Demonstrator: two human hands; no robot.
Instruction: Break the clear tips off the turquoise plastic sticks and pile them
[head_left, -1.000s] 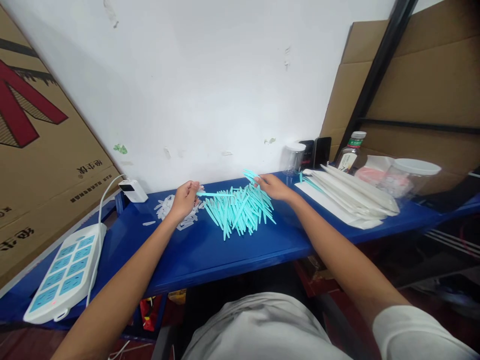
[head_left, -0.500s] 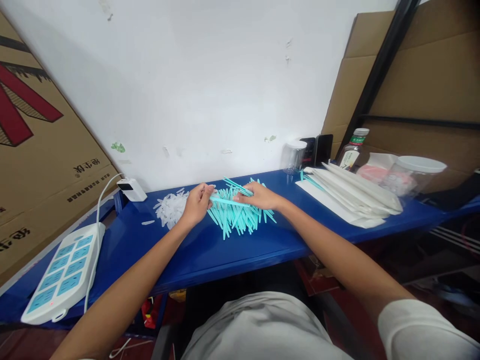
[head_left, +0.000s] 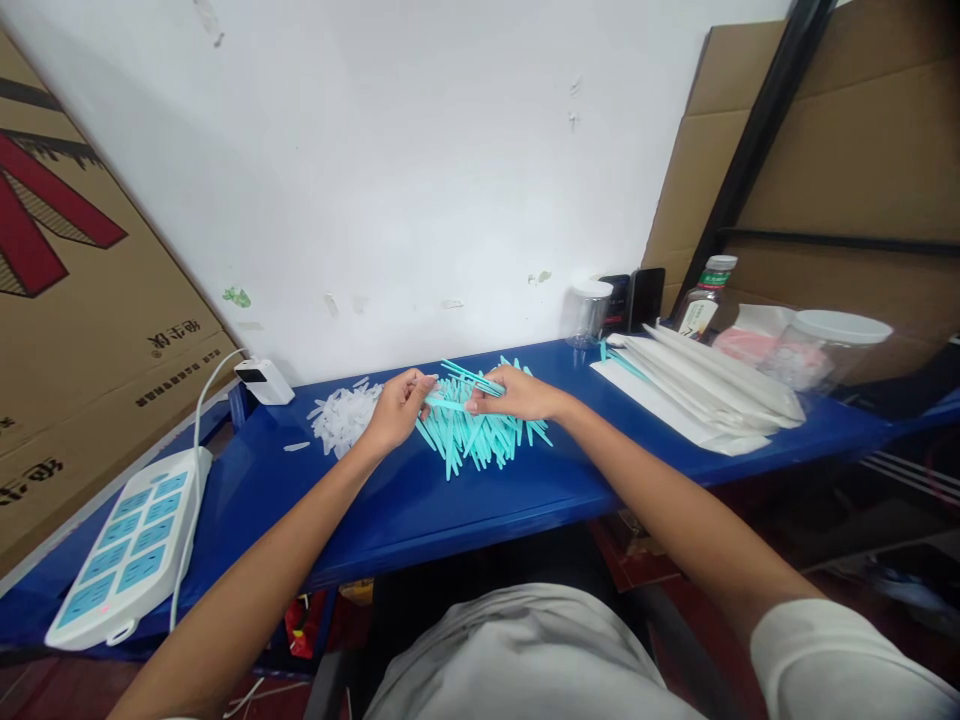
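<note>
A pile of thin turquoise plastic sticks (head_left: 480, 440) lies on the blue table, tapered at the ends. Across it, between my two hands, runs one single turquoise stick (head_left: 448, 403). My left hand (head_left: 399, 408) pinches the left end of that stick; a small pale piece seems to show at the fingertips, too small to make out. With its thumb on the right end, my right hand (head_left: 517, 392) also grips a small bunch of turquoise sticks (head_left: 466, 374) pointing left. Beside my left hand is a heap of translucent white slips (head_left: 341, 418), partly hidden by the hand.
On the left are a white power strip (head_left: 124, 550) and a white charger (head_left: 264, 382) with a cable. To the right lie white paper sleeves (head_left: 697, 390), a lidded clear jar (head_left: 589, 312), a bottle (head_left: 701, 300) and a larger tub (head_left: 829, 350). A wall stands behind.
The single stick has slid so that less of it passes my right thumb. My left fingers have shifted slightly to the right, and the bunch in my right hand has tilted a little.
</note>
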